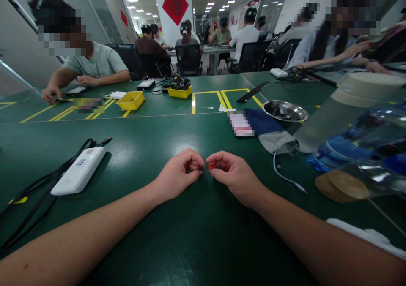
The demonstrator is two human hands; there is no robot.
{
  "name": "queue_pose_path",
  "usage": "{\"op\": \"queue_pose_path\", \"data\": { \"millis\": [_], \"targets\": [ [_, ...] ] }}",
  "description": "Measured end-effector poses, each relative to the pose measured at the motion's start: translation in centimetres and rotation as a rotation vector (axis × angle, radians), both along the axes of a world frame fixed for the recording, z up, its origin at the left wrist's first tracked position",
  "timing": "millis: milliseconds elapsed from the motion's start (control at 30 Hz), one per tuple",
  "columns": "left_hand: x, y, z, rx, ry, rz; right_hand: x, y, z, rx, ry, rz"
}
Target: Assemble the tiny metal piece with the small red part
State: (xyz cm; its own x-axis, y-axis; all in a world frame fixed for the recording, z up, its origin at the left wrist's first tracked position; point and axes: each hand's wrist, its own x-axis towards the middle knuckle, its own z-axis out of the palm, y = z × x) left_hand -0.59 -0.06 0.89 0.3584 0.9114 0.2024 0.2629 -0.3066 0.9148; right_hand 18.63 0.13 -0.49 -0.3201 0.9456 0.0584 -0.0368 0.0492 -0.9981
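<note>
Near the middle of the green table, my left hand pinches a small dark red piece between thumb and fingers. Close beside it on the right, my right hand grips a small orange piece at its fingertips. A narrow gap separates the two hands, and the pieces do not touch. Their exact shapes are too small to make out, and curled fingers partly hide them.
A white power bank with black cables lies left. On the right are a metal bowl, a blue pouch, a white cable and bottles. Yellow trays stand farther back. People sit around the tables.
</note>
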Motion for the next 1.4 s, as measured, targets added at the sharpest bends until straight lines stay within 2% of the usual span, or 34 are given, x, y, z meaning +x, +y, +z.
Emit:
{"op": "queue_pose_path", "data": {
  "millis": [133,300,467,767,1167,1400],
  "targets": [
    [-0.1,-0.02,-0.05,-0.019,0.008,0.005,-0.01,-0.03,-0.03,-0.003,0.004,-0.003],
    [-0.17,-0.04,0.19,-0.191,-0.071,-0.021,0.03,-0.01,-0.11,-0.042,0.05,-0.027],
    [-0.06,0.11,0.58,-0.346,-0.253,-0.059,0.03,0.13,-0.12,-0.056,0.064,-0.01],
    [0.14,0.08,0.51,-0.636,-0.582,-0.018,-0.05,0.34,-0.36,-0.159,0.152,0.002],
    [0.22,0.03,0.19,-0.607,-0.544,-0.021,-0.04,0.23,-0.17,-0.175,0.172,-0.018],
    [0.07,0.15,0.33,-0.615,-0.532,-0.04,-0.06,0.41,-0.44,-0.099,0.126,-0.03]
  ]
}}
